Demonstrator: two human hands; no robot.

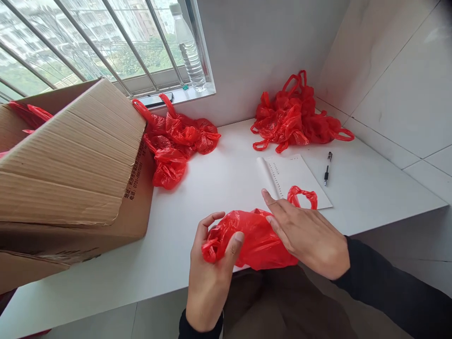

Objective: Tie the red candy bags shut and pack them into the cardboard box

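A red plastic bag lies at the front edge of the white table, its contents hidden. My left hand grips the bag's gathered left end, with the thumb on the near side and fingers curled behind. Flat across the bag's right part rests my right hand, fingers stretched out and pressing on the plastic. A loop handle of the bag sticks out beyond it, over an open notebook with handwritten lines. To the right of the notebook is a black-and-clear pen.
At left stands an open cardboard box with red bags inside. Red bags lie beside it, and another pile sits in the back right corner. A water bottle and a phone are on the sill by the barred window.
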